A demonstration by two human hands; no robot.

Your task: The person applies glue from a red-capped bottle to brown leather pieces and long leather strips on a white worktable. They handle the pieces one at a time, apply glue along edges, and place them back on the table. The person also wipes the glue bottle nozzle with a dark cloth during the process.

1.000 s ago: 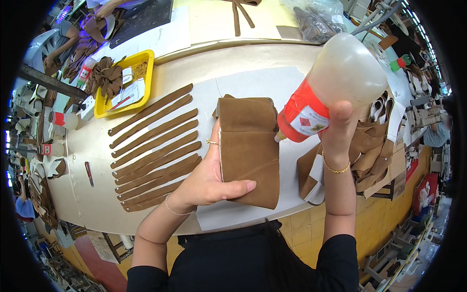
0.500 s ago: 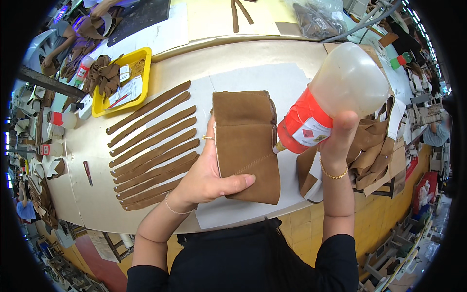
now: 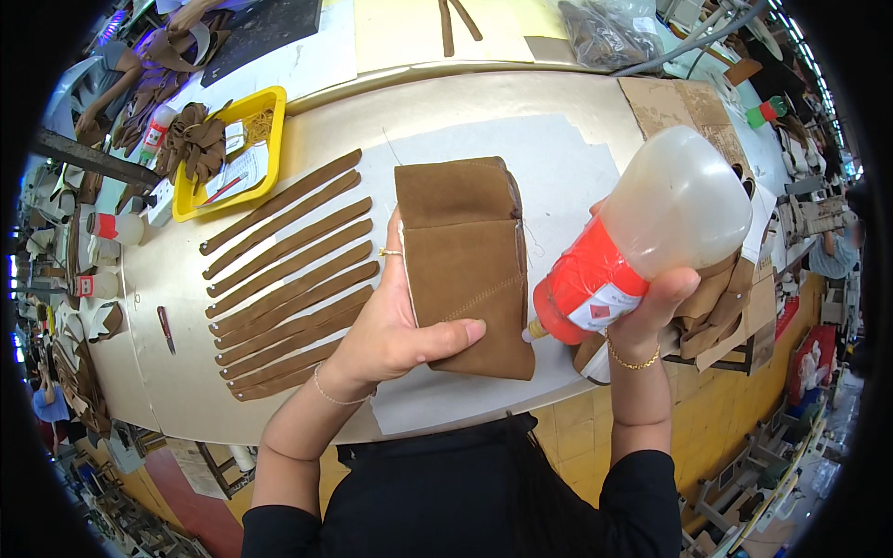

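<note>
My left hand (image 3: 395,335) grips a brown leather panel (image 3: 462,279) by its left edge, thumb on the front and the other fingers behind it. A stitched line slants across the lower part, and a seam crosses higher up. In my right hand (image 3: 656,302) is a translucent squeeze bottle (image 3: 684,200) with a red band, tipped so its narrow nozzle points down and left. The nozzle tip lies at the panel's lower right edge; whether it touches I cannot tell. Several brown leather strips (image 3: 293,265) lie side by side on the table left of my left hand.
A yellow tray (image 3: 276,153) with brown pieces and papers stands at the back left. A small knife (image 3: 166,330) lies on the left of the table (image 3: 172,265). Brown leather pieces (image 3: 716,312) are piled at the right, and a plastic bag (image 3: 609,35) rests at the back.
The bottle has moved toward me, its nozzle sliding down along the panel's right edge. The panel has shifted slightly up and left in my left hand.
</note>
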